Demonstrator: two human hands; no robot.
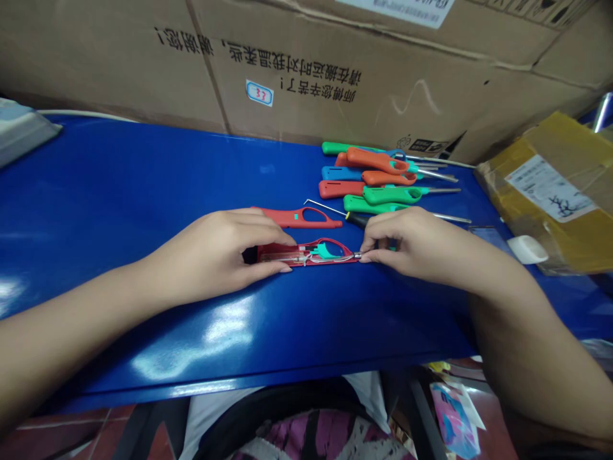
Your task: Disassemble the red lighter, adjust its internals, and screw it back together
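An opened red lighter shell (311,253) lies flat on the blue table (143,211), with a teal trigger and thin wires showing inside it. My left hand (225,255) pinches the shell's left end between thumb and fingers. My right hand (412,246) pinches the small metal tip at the shell's right end. Just behind the shell lies the other red shell half (299,218) with a teal spot. A thin bent metal wire (323,206) rests beside that half.
A pile of several assembled long-nosed lighters (383,179) in orange, green, blue and red lies at the back right. Cardboard boxes (335,57) wall off the table's far side. A taped yellow parcel (550,191) and a small white object (527,249) sit at the right.
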